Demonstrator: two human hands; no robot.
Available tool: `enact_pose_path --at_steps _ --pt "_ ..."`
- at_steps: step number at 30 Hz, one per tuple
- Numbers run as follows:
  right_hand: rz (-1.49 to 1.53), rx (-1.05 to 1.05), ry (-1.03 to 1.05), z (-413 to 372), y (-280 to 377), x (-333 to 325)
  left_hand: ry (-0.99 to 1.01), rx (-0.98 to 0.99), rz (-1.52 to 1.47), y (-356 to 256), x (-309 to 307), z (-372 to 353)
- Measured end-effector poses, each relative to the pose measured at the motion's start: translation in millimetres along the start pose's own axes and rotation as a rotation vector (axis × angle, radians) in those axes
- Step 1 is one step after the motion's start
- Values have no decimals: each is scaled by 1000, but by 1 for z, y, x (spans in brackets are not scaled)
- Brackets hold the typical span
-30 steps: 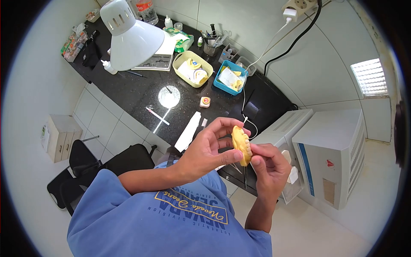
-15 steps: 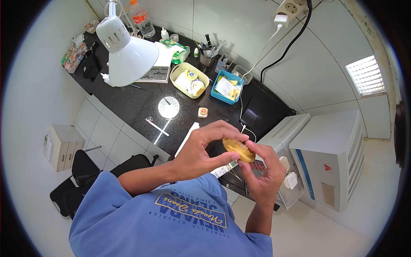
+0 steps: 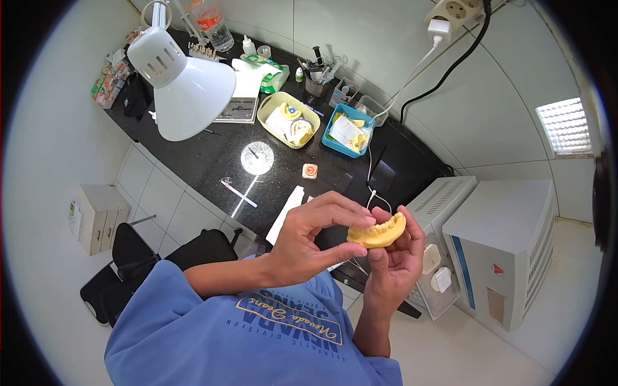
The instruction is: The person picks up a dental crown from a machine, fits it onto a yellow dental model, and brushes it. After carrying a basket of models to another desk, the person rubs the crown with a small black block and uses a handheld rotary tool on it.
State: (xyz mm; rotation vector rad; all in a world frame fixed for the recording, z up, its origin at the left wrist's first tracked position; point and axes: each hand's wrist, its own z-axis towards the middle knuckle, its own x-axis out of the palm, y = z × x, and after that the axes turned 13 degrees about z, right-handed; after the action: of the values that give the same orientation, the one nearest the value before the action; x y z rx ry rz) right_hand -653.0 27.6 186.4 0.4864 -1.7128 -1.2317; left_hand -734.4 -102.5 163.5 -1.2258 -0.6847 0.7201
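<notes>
A yellow plaster dental cast (image 3: 378, 235) is held up between both hands, in front of my chest, with its row of teeth facing up. My left hand (image 3: 308, 239) grips its left end, the thumb on the base and the fingertips over the teeth. My right hand (image 3: 398, 265) supports it from the right, with the thumb below and fingers behind it. Some of the right fingers are hidden by the cast. Past the hands, a small square box with a round orange mark (image 3: 309, 171) sits on the black counter (image 3: 212, 161).
A cream basket (image 3: 264, 118) and a blue basket (image 3: 336, 147) hold more yellow casts. A white desk lamp (image 3: 193, 96) reaches over the counter at left. Grey box-shaped machines (image 3: 499, 251) stand at right, a black chair (image 3: 206, 251) at left. A white cable (image 3: 412, 71) hangs from the wall socket.
The cast has been turned, so its teeth now point up, and it has shifted slightly right. My right hand has rotated, its palm facing more upward beneath the cast.
</notes>
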Motion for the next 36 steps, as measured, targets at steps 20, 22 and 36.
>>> enact_pose_path --at_steps 20,22,36 --pt "-73 -245 222 -19 6 -3 -28 305 233 -25 -15 -2" --pt "-78 -242 223 -21 8 -3 -11 333 256 -27 -16 -3" --pt "-96 -252 218 -32 8 -1 0 330 228 -32 -15 -14"
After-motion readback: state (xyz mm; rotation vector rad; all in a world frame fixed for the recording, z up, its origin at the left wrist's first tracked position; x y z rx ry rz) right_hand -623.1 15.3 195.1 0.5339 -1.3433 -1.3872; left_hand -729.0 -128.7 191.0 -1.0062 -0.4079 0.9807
